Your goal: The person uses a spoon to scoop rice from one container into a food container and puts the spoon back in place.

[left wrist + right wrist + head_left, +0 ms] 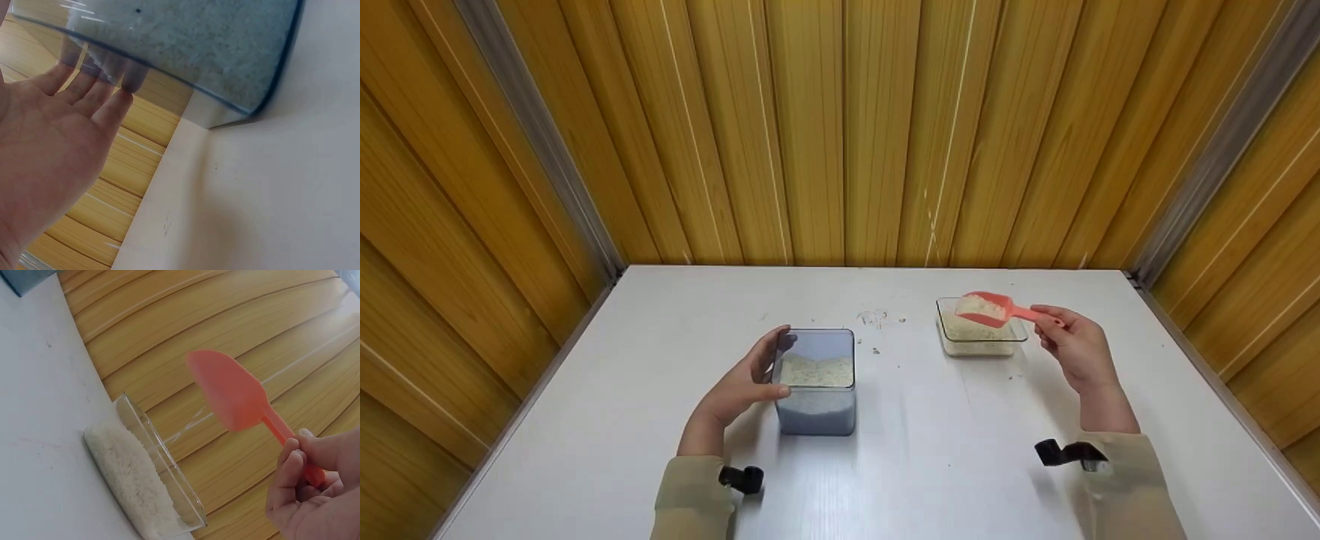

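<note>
In the head view, my left hand (742,390) holds a tall blue-tinted clear container (816,416) by its left side, thumb at the front corner and fingers towards the back. White, rice-like grains (225,50) partly fill it, seen through its wall in the left wrist view. My right hand (1080,349) pinches the handle of a coral-pink scoop (997,319). The scoop, heaped with the same kind of grains (979,306), is above a low clear glass dish (979,349). More grains (132,475) lie in that dish, apart from the scoop in the right wrist view.
Both containers stand on a white table (915,465), the dish farther back on the right. Small specks and crumbs (875,350) are scattered between them. Wood-patterned panels (840,135) enclose the table at the back and on both sides.
</note>
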`<state>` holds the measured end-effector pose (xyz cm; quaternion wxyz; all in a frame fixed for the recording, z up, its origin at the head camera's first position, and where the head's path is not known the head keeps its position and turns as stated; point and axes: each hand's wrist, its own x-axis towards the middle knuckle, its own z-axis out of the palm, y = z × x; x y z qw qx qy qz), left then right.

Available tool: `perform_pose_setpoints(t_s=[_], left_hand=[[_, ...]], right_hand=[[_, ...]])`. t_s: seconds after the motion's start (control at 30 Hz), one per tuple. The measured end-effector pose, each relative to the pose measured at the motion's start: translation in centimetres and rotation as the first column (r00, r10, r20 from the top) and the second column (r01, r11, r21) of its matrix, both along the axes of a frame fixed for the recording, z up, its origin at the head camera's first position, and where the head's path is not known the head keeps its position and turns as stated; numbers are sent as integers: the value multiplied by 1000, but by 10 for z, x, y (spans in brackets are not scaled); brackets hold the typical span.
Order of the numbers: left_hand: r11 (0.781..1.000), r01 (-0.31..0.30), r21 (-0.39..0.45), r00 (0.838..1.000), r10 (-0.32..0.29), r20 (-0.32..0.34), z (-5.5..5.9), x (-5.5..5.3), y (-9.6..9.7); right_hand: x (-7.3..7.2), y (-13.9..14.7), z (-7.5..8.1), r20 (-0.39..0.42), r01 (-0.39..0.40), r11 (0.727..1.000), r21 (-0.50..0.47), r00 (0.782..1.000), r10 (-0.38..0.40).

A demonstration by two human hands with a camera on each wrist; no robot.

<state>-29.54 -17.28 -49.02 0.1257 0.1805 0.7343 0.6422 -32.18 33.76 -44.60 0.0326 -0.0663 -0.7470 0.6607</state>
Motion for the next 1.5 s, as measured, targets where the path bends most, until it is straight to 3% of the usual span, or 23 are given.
perform_pose_setpoints(t_s=[0.17,0.33,0.57,0.73,1.0,1.23,1.5], left_hand=[[1000,-7,-1,1000,7,6,1,-1,1],[1000,2,3,1000,-2,5,1,-1,2],[1000,11,4,1000,-11,3,1,-1,1],[1000,7,0,1000,-7,7,1,-1,1],[999,30,22,1000,-30,2,0,0,-1],[999,29,20,1000,-29,7,0,-1,-1],[1000,20,20,1000,-20,7,0,-1,-1]], right_hand=[[-3,-1,-6,31,44,982,182,998,-51],[-3,-3,-6,48,81,947,312,994,-100],[-2,0,-1,93,91,913,399,986,-139],[-1,7,0,83,112,893,436,983,-163],[0,11,1,-15,195,846,496,976,-216],[2,7,3,-70,227,812,538,972,-225],[6,2,2,-200,296,776,558,955,-220]])
